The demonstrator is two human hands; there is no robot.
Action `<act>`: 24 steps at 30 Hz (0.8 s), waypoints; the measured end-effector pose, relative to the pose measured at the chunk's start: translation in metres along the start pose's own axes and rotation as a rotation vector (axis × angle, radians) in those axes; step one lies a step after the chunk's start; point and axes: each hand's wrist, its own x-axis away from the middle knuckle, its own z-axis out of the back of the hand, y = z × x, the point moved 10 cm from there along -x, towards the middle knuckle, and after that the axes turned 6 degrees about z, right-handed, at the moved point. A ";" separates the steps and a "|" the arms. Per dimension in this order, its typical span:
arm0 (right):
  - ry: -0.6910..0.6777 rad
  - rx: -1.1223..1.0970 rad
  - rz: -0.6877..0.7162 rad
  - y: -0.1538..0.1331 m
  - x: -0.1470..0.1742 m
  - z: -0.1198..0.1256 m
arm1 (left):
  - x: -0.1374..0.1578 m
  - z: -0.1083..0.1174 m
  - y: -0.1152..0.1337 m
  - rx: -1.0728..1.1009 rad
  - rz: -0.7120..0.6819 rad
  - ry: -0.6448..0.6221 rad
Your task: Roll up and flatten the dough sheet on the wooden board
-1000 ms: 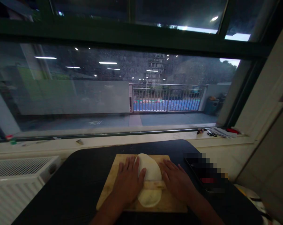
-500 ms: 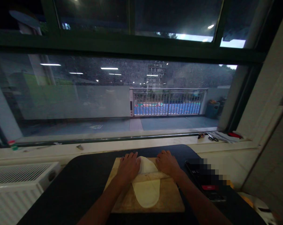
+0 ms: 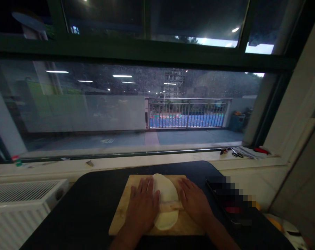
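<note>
A flat oval sheet of dough (image 3: 166, 187) lies on a wooden board (image 3: 119, 220). Across it rests a thin wooden rolling pin (image 3: 170, 207), with dough showing on both its far and near sides. My left hand (image 3: 143, 203) is palm down over the pin's left end, fingers stretched forward and thumb beside the dough. Over the right end lies my right hand (image 3: 195, 201), flat, with its fingers pointing ahead and inward. Both palms hide the ends of the pin.
The board sits on a dark table (image 3: 92, 198). To the right lies a black device (image 3: 212, 187), partly pixelated. Scissors (image 3: 237, 155) and papers (image 3: 251, 152) rest on the windowsill (image 3: 157, 159). A white radiator (image 3: 24, 205) stands at the left.
Both hands and the rolling pin have moved toward me over the dough. More of the dough's far part now shows beyond the pin, and less on the near side.
</note>
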 end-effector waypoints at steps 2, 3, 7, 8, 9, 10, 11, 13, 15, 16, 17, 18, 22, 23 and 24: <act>0.035 0.023 0.015 -0.004 0.013 0.003 | 0.012 0.005 0.002 0.005 -0.021 0.056; 0.056 0.032 0.029 -0.007 0.019 0.004 | 0.019 0.006 0.003 0.007 -0.036 0.073; 0.175 0.051 0.088 -0.015 0.045 0.011 | 0.047 0.009 0.007 -0.003 -0.144 0.147; 0.206 0.054 0.102 -0.017 0.053 0.012 | 0.055 0.011 0.009 -0.012 -0.185 0.194; 0.234 0.055 0.109 -0.019 0.060 0.014 | 0.064 0.015 0.012 -0.023 -0.228 0.253; 0.257 0.054 0.110 -0.020 0.067 0.015 | 0.073 0.018 0.014 -0.033 -0.269 0.315; 0.275 0.052 0.104 -0.021 0.073 0.015 | 0.081 0.020 0.015 -0.041 -0.302 0.370; 0.297 0.049 0.086 -0.021 0.082 0.017 | 0.091 0.022 0.015 -0.044 -0.341 0.438; 0.305 0.056 0.080 -0.023 0.085 0.021 | 0.092 0.019 0.014 -0.033 -0.351 0.445; 0.300 0.058 0.086 -0.025 0.082 0.024 | 0.090 0.017 0.012 -0.026 -0.350 0.432; 0.282 0.056 0.090 -0.026 0.077 0.028 | 0.085 0.015 0.010 -0.019 -0.344 0.408; 0.254 0.052 0.091 -0.028 0.068 0.032 | 0.078 0.012 0.009 -0.014 -0.335 0.372; 0.095 0.063 0.086 -0.033 0.010 0.049 | 0.038 -0.001 -0.007 0.006 -0.199 0.146; 0.052 0.070 0.069 -0.032 -0.007 0.050 | 0.027 -0.004 -0.011 0.011 -0.166 0.086; 0.030 0.076 0.054 -0.031 -0.022 0.050 | 0.017 -0.006 -0.013 0.016 -0.148 0.034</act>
